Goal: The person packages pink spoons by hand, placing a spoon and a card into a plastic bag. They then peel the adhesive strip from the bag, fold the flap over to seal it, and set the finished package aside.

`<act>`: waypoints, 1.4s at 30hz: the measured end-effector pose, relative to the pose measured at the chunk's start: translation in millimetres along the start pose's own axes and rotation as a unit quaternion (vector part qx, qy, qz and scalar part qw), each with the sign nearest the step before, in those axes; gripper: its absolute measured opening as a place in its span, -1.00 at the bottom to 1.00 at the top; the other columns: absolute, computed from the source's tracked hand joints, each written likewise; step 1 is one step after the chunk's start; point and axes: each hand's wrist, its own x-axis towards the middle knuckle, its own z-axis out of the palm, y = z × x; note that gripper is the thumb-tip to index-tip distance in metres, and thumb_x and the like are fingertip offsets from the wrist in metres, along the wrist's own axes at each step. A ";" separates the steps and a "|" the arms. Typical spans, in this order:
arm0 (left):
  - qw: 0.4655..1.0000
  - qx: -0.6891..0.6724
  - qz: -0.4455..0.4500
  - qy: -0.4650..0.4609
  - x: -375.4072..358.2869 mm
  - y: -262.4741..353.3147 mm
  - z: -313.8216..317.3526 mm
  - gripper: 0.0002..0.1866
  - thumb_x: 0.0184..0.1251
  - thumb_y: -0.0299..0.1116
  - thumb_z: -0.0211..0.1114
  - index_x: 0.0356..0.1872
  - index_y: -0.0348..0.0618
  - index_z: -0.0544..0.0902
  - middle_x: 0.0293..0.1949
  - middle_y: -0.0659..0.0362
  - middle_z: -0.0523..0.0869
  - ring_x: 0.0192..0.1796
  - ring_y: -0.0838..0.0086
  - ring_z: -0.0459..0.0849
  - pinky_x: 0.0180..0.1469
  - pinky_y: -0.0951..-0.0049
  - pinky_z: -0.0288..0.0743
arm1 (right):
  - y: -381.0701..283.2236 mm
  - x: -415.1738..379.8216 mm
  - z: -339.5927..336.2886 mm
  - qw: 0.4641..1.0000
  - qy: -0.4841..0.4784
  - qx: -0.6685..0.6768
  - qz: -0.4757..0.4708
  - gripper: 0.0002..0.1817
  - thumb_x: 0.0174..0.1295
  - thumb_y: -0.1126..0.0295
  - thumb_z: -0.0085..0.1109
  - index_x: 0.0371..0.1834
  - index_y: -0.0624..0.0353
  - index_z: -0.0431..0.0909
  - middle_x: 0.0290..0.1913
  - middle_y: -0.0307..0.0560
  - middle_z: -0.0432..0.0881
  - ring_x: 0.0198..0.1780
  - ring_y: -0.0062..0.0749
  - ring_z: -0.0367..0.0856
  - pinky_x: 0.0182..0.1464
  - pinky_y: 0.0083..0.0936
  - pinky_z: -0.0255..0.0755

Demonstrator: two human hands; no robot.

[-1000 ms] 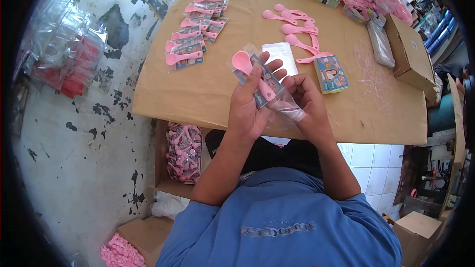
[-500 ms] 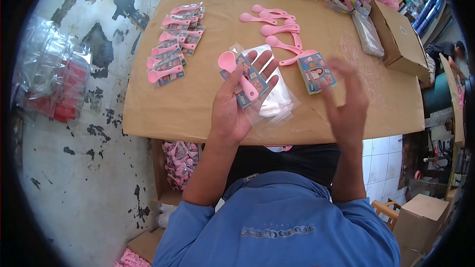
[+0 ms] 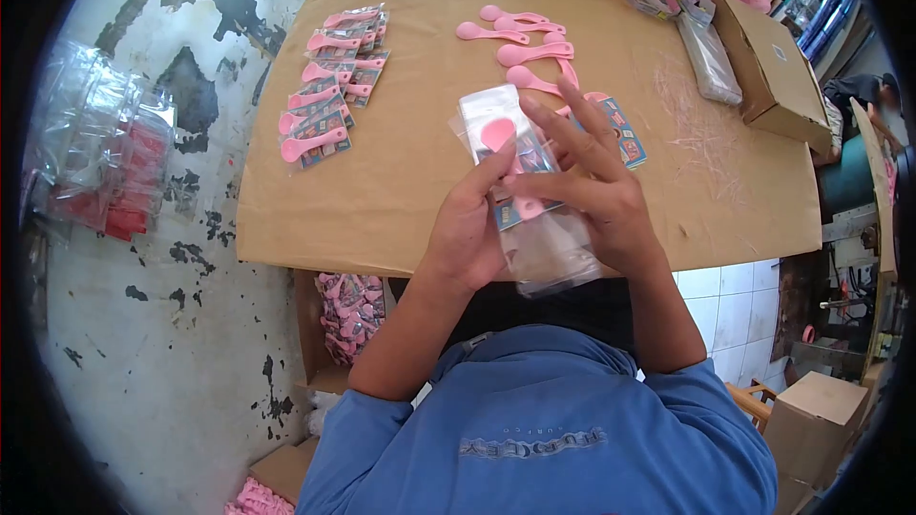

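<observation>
Left hand [image 3: 465, 234]: thumb clamped on the pink spoon [image 3: 498, 134] and printed card [image 3: 509, 218], held near the front edge of the table [image 3: 382, 219]. Right hand [image 3: 611, 205]: fingers spread over the clear bag [image 3: 553, 262]; from here I can't tell whether they pinch it. I'd keep the thumb firm, spoon flat on card, and smooth the film lightly. Farther out: loose spoons [image 3: 534, 54]; bagged packets [image 3: 317, 143], leftward.
</observation>
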 end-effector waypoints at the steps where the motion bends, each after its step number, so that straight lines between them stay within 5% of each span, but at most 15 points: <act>1: 1.000 0.003 0.008 0.017 -0.2 0.3 -8.1 -0.42 0.77 -0.08 0.07 0.56 -0.26 0.35 0.44 -0.04 0.58 0.47 0.23 0.59 0.47 0.16 0.49 | 0.5 1.3 -0.5 0.999 0.005 0.045 0.006 -0.62 0.23 0.52 0.39 0.11 -0.05 0.84 0.42 -0.02 0.65 0.54 0.02 0.44 0.57 -0.03 0.20; 3: 0.995 0.067 0.041 0.061 -3.0 7.1 -13.1 -0.35 0.74 -0.04 0.13 0.60 -0.27 0.31 0.48 -0.06 0.54 0.55 0.25 0.49 0.53 0.19 0.38 | -2.3 1.3 -11.1 0.986 0.004 0.162 0.050 -0.63 0.25 0.49 0.42 0.14 0.03 0.81 0.23 -0.06 0.78 0.31 -0.09 0.65 0.37 -0.18 0.45; 6: 0.970 0.185 0.151 0.036 -8.2 12.2 -10.8 -0.30 0.72 0.01 0.15 0.62 -0.28 0.28 0.46 -0.08 0.55 0.51 0.27 0.52 0.57 0.18 0.32 | -14.9 -0.6 -5.9 0.955 0.080 0.214 0.188 -0.61 0.28 0.43 0.47 0.19 0.14 0.76 -0.01 -0.16 0.81 -0.02 -0.33 0.72 0.02 -0.42 0.53; 7: 0.953 0.252 0.166 -0.008 -11.4 15.0 -3.3 -0.35 0.75 -0.06 0.08 0.59 -0.37 0.32 0.56 -0.17 0.44 0.51 0.21 0.55 0.51 0.15 0.47 | -13.2 -1.7 -6.3 0.942 0.058 0.249 0.215 -0.53 0.31 0.43 0.49 0.29 0.17 0.66 -0.05 -0.16 0.79 -0.07 -0.44 0.70 -0.05 -0.49 0.50; 10: 0.914 0.376 0.151 -0.012 -22.7 11.3 9.0 -0.39 0.68 -0.22 0.26 0.54 -0.41 0.39 0.48 -0.18 0.55 0.44 0.26 0.62 0.46 0.22 0.52 | -17.5 -5.0 -1.3 0.886 0.011 0.352 0.301 -0.35 0.32 0.44 0.51 0.46 0.21 0.46 -0.13 -0.18 0.75 -0.17 -0.62 0.66 -0.12 -0.58 0.47; 11: 0.924 0.359 0.132 0.027 -24.4 9.1 10.4 -0.43 0.61 -0.35 0.35 0.49 -0.43 0.45 0.34 -0.15 0.70 0.30 0.32 0.73 0.35 0.30 0.61 | -19.0 -5.7 2.2 0.882 0.008 0.355 0.309 -0.32 0.33 0.44 0.51 0.48 0.22 0.42 -0.14 -0.18 0.75 -0.19 -0.64 0.65 -0.13 -0.58 0.47; 14: 0.924 0.343 0.152 0.067 -23.1 4.5 9.5 -0.45 0.64 -0.33 0.32 0.54 -0.25 0.46 0.05 0.08 0.81 -0.04 0.58 0.80 -0.25 0.56 0.77 | -19.4 -5.8 6.7 0.874 0.008 0.356 0.330 -0.29 0.32 0.45 0.52 0.49 0.22 0.37 -0.14 -0.18 0.76 -0.21 -0.64 0.64 -0.15 -0.57 0.47; 16: 0.904 0.377 0.176 0.092 -25.6 4.0 3.7 -0.45 0.65 -0.38 0.31 0.57 -0.22 0.45 -0.01 0.10 0.83 -0.11 0.62 0.80 -0.24 0.58 0.74 | -17.3 -7.3 1.6 0.873 0.020 0.343 0.346 -0.34 0.30 0.47 0.52 0.45 0.21 0.44 -0.10 -0.15 0.76 -0.17 -0.57 0.67 -0.15 -0.54 0.49; 19: 0.874 0.417 0.215 0.124 -30.5 -0.9 10.2 -0.42 0.64 -0.43 0.30 0.61 -0.15 0.44 -0.12 0.13 0.85 -0.20 0.67 0.77 -0.26 0.62 0.67 | -8.1 -2.9 1.9 0.982 0.117 0.036 0.145 -0.47 0.23 0.52 0.52 0.29 0.17 0.60 0.05 -0.08 0.74 0.00 -0.33 0.71 -0.06 -0.41 0.55; 22: 0.858 0.445 0.231 0.113 -33.3 -7.2 12.8 -0.37 0.62 -0.47 0.29 0.65 -0.11 0.40 -0.27 0.22 0.81 -0.28 0.75 0.70 -0.32 0.67 0.54 | -8.1 15.7 3.9 0.986 0.135 -0.095 -0.007 -0.59 0.14 0.54 0.53 0.10 0.13 0.73 0.15 -0.06 0.70 0.11 -0.11 0.66 0.08 -0.27 0.56; 29: 0.809 0.540 0.208 0.108 -34.9 -5.4 4.4 -0.30 0.54 -0.45 0.38 0.66 -0.09 0.39 -0.57 0.49 0.25 -0.51 0.81 0.20 -0.45 0.60 0.06 | -1.8 22.4 23.1 0.979 0.150 -0.136 -0.016 -0.66 0.04 0.56 0.50 -0.06 0.12 0.78 0.11 -0.15 0.74 0.18 -0.08 0.61 0.17 -0.16 0.51; 35: 0.745 0.632 0.204 0.062 -35.0 -0.9 8.4 -0.27 0.55 -0.53 0.36 0.68 -0.21 0.32 -0.49 0.49 0.27 -0.48 0.81 0.16 -0.42 0.65 0.00 | 1.0 21.6 22.2 0.977 0.175 -0.118 0.009 -0.73 0.03 0.59 0.48 -0.16 0.16 0.75 0.04 -0.12 0.76 0.11 -0.11 0.67 0.14 -0.20 0.53; 38: 0.780 0.606 0.145 0.063 -36.7 0.3 11.3 -0.29 0.58 -0.50 0.34 0.68 -0.22 0.31 -0.47 0.40 0.57 -0.43 0.82 0.44 -0.40 0.71 0.22 | 0.4 22.0 13.4 0.974 0.210 -0.047 0.075 -0.79 0.11 0.62 0.42 -0.19 0.19 0.71 0.00 -0.05 0.77 0.06 -0.13 0.72 0.11 -0.24 0.57; 42: 0.905 0.388 0.152 0.086 -30.0 -11.4 13.7 -0.49 0.62 -0.45 0.30 0.51 -0.28 0.47 -0.06 -0.03 0.85 -0.07 0.55 0.80 -0.11 0.58 0.64 | 19.8 14.6 -9.0 0.917 0.339 0.139 0.158 -0.81 0.28 0.65 0.25 -0.08 0.23 0.64 -0.09 0.00 0.76 -0.05 -0.30 0.76 0.05 -0.39 0.61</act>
